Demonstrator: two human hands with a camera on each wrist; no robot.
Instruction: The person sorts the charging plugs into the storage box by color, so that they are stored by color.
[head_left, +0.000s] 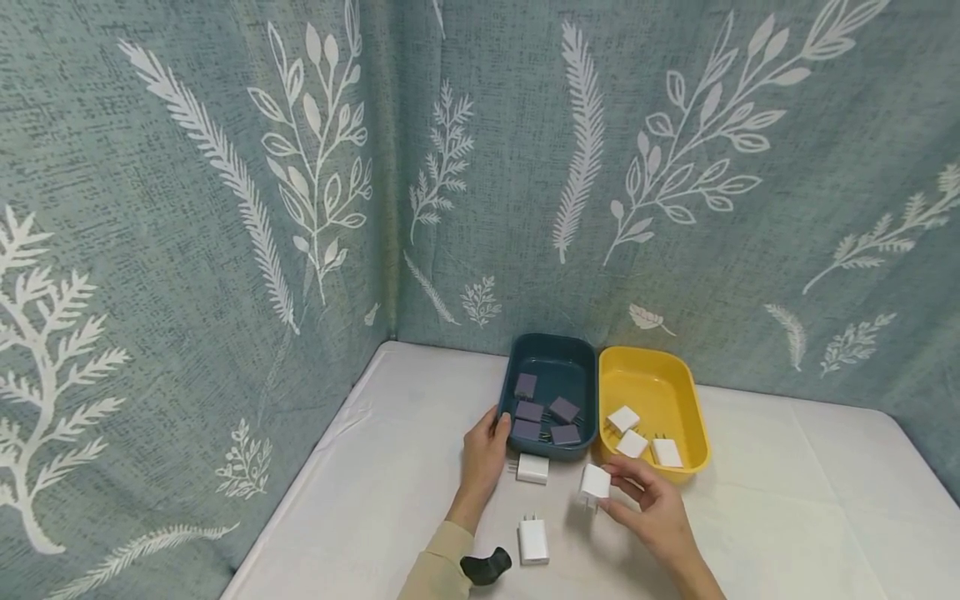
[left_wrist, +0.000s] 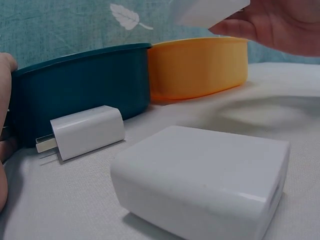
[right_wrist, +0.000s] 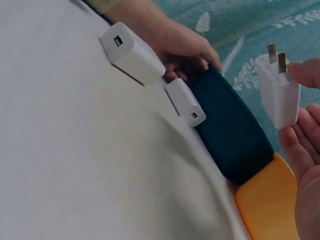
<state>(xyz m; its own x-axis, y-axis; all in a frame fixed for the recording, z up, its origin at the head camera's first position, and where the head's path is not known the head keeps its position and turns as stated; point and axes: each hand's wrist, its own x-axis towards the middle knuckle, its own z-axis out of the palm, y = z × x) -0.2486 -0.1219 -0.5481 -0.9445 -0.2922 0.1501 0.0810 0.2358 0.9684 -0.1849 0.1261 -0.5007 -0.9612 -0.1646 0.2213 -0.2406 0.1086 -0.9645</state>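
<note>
My right hand (head_left: 652, 508) pinches a white USB wall charger (head_left: 596, 482) between thumb and fingers, raised above the table in front of the yellow bin (head_left: 693, 417). Its two metal prongs show in the right wrist view, by the thumb. At the near left corner of the dark blue bin (head_left: 577, 452), my left hand (head_left: 483, 454) grips the wall, its thumb near the rim. One white charger (head_left: 533, 469) lies against the blue bin's near side. Closer to me lies another white charger (head_left: 533, 542), looming large in the left wrist view (left_wrist: 200, 175).
Several dark purple chargers (head_left: 564, 409) lie inside the blue bin. Three white chargers (head_left: 666, 452) lie in the yellow bin, which stands against the blue one's right side. A patterned curtain (head_left: 480, 167) rises behind the white-covered table (head_left: 810, 500).
</note>
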